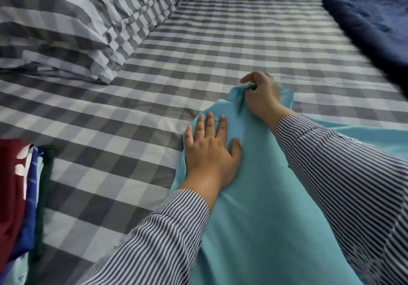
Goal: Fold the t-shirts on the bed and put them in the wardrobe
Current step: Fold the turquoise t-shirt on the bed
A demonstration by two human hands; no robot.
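Note:
A light turquoise t-shirt (260, 207) lies spread on the grey-and-white checked bed (154, 86), reaching from the lower right toward the middle. My left hand (209, 145) presses flat on it with straight fingers, near its left edge. Just beyond, my right hand (262, 94) pinches a bunched fold at the shirt's far end and lifts it slightly. Both arms wear striped sleeves.
A pile of other garments, dark red, blue and green (19, 192), lies at the bed's lower left. Checked pillows (72, 26) are stacked at the far left. A dark blue blanket (373, 26) covers the far right corner.

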